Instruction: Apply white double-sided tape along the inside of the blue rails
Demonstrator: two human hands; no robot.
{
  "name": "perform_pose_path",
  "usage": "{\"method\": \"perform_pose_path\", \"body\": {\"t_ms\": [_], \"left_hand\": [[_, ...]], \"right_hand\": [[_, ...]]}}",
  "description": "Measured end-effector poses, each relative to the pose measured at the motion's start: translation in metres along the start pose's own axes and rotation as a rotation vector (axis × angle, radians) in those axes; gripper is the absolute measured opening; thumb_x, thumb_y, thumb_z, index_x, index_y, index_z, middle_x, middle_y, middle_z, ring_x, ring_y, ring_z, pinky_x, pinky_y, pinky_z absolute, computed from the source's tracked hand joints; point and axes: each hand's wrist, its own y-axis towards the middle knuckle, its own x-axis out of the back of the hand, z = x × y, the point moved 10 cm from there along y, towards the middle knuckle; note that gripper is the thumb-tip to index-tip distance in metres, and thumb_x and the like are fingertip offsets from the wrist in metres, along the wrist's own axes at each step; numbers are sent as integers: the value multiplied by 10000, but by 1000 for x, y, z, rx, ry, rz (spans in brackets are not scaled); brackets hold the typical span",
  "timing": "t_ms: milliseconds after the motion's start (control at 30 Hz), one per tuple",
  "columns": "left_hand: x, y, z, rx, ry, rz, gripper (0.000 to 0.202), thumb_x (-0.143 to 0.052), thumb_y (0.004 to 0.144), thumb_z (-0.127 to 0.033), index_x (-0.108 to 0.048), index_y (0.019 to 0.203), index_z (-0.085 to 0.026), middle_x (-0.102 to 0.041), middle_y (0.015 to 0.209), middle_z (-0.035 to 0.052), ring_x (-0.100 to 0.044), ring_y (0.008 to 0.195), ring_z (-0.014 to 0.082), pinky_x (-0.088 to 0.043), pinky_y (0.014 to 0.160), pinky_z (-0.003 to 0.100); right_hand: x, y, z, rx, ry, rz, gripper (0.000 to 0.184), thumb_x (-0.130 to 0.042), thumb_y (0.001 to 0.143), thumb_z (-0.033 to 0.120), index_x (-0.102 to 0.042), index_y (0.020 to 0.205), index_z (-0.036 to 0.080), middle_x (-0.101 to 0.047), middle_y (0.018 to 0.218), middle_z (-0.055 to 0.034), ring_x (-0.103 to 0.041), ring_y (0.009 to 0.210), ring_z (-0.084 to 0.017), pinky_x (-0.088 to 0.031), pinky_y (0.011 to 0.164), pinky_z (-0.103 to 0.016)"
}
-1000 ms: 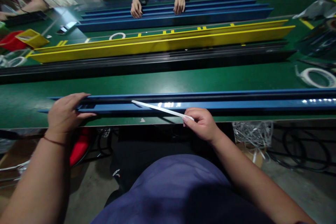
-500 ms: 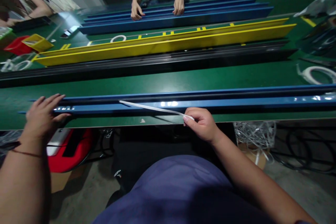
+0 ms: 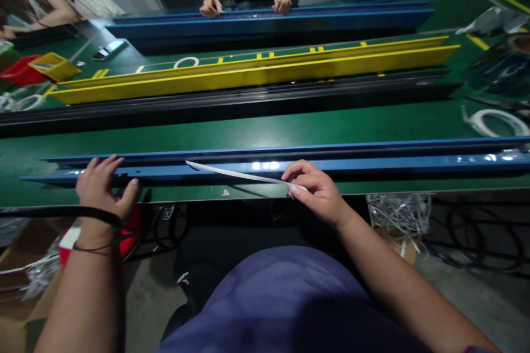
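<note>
A long blue rail point(image 3: 372, 159) lies along the near edge of the green table point(image 3: 269, 127). My left hand point(image 3: 104, 187) rests on the rail's left part, fingers spread flat. My right hand point(image 3: 314, 190) pinches the end of a thin white strip point(image 3: 236, 174), which runs up and left from my fingers to the rail's channel.
Beyond lie a black rail point(image 3: 232, 102), a yellow rail point(image 3: 256, 69) and a far blue rail point(image 3: 269, 22) under another person's hands point(image 3: 282, 1). Red and yellow bins point(image 3: 53, 65) stand far left, a white tape ring point(image 3: 497, 121) at right. Scrap strips point(image 3: 397, 212) hang below the table.
My left hand slid left along the rail, then came back right to its current spot. The white strip's attached end has shifted left. Across the table, the far blue rail was tipped up.
</note>
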Motion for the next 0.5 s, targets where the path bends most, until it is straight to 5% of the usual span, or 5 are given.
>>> {"method": "perform_pose_path", "body": {"t_ms": [100, 233, 367, 500], "left_hand": [[9, 16, -49, -102, -89, -100, 547, -572, 981, -442, -630, 1438, -147, -625, 1503, 194, -470, 1529, 346, -334, 1290, 558], [6, 36, -93, -151, -157, -97, 400, -541, 1020, -390, -698, 1335, -201, -700, 1419, 122, -590, 1420, 285, -395, 1254, 497], [-11, 46, -104, -147, -46, -75, 404, -468, 1036, -386, -754, 1243, -190, -768, 1267, 111, -694, 1225, 301, -478, 1113, 459], [-19, 47, -102, -140, 5, -67, 398, -454, 1028, -371, -775, 1162, -176, -786, 1179, 110, -713, 1123, 298, -489, 995, 414]], "right_hand": [[0, -1, -8, -71, 108, 3, 301, -662, 1041, 360, -741, 816, 176, -604, 1395, -87, -649, 1082, -212, -523, 934, -343], [0, -1, -16, -155, 372, -20, 355, -692, 1011, 383, -673, 739, 156, -682, 1262, -92, -702, 904, -197, -555, 859, -340], [-2, -1, -14, -183, 436, 6, 444, -677, 1021, 344, -552, 641, 151, -703, 987, -69, -678, 802, -177, -524, 782, -305], [-6, -4, -14, -224, 272, 42, 383, -664, 1049, 376, -612, 733, 166, -667, 898, -51, -655, 836, -175, -505, 824, -311]]}}
